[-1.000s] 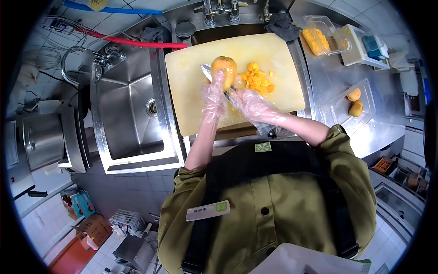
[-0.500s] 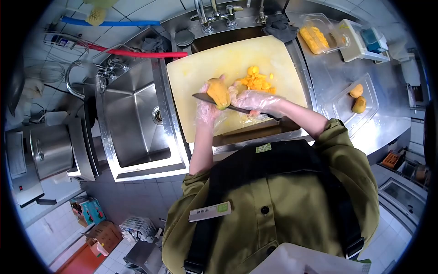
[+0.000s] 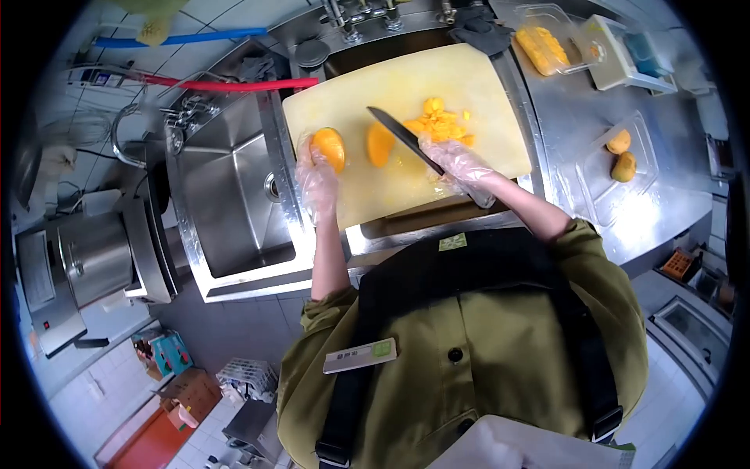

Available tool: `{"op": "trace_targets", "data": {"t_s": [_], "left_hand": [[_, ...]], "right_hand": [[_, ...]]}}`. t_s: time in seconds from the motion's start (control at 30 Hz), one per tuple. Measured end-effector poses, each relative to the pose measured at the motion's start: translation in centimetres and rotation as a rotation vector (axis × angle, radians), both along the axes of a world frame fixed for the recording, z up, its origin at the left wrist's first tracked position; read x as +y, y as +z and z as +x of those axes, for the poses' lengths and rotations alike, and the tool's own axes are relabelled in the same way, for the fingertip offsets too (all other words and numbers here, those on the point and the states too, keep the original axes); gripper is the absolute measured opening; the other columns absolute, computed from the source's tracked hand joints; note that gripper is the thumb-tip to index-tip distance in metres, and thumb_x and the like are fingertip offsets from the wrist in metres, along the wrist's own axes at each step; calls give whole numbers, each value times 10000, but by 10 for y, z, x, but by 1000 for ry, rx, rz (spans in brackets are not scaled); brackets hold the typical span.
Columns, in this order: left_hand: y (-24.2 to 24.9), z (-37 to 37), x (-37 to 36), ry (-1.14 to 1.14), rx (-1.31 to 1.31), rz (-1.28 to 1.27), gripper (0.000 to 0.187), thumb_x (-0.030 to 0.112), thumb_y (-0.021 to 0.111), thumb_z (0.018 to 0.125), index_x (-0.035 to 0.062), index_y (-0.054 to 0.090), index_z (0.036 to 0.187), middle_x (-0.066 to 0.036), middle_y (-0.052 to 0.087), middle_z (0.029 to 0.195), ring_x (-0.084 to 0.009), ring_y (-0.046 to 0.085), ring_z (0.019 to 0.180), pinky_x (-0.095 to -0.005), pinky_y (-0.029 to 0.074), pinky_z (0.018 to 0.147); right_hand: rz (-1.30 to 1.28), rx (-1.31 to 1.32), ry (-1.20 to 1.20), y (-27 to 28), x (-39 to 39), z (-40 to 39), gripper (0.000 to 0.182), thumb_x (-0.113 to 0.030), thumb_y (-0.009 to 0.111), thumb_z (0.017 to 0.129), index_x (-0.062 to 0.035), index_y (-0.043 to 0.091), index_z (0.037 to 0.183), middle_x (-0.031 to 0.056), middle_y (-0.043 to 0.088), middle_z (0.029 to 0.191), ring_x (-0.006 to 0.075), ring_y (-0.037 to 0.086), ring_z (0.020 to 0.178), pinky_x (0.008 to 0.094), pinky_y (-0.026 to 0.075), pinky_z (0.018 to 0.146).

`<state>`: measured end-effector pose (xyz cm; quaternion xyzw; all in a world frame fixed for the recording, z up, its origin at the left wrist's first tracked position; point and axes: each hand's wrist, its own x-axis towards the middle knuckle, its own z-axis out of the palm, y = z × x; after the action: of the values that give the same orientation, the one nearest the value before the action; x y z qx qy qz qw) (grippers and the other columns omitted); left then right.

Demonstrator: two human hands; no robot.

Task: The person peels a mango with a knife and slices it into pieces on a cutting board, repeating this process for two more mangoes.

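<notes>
My gloved left hand [image 3: 318,184] is closed around a mango piece [image 3: 329,148] at the left side of the cutting board [image 3: 406,78]; its orange cut face is turned up. In my gloved right hand [image 3: 459,162] is a kitchen knife [image 3: 397,130], its dark blade pointing up and left over the board. Just below the blade lies a second cut mango piece [image 3: 380,145], apart from both hands. Beyond the right hand sits a pile of mango chunks [image 3: 439,123], partly behind the knife and glove.
The board bridges a sink; to its left is another steel sink basin [image 3: 234,195]. On the right counter are a clear container of mango pieces [image 3: 541,51], a white box [image 3: 613,66] and a clear tray [image 3: 598,184] with two whole mangoes [image 3: 623,166]. Taps [image 3: 363,16] stand behind.
The mango was whole under the knife and is now in two pieces. My left hand has moved left with one; the other lies on the board. The knife has swung upward to the right.
</notes>
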<state>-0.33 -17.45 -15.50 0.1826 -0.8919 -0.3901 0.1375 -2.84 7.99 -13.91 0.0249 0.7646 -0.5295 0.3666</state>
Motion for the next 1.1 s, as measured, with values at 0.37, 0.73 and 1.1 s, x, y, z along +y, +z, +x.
{"op": "trace_targets", "data": {"t_s": [0.37,0.73,1.1], "left_hand": [[45,38,59,-177,-63,849,408,249,637,790,1,511,1088,-77,602,897,-132,573,793,-242,455,699],[70,31,67,-455,204,1137,507,247,727,699,-10,493,1069,-99,576,917,-164,582,694,-238,458,568],[113,26,73,-604,-114,941,496,289,741,670,13,524,1021,-37,572,808,-84,519,624,-196,417,514]], "right_hand": [[-225,251,14,51,-34,5,434,-457,455,869,-52,521,727,3,424,509,88,413,443,234,339,430],[186,795,194,114,13,15,216,-229,485,872,-25,502,805,197,506,613,383,502,611,436,375,541],[203,838,302,119,25,30,141,-141,466,867,-5,461,831,206,515,632,406,506,617,459,392,558]]}}
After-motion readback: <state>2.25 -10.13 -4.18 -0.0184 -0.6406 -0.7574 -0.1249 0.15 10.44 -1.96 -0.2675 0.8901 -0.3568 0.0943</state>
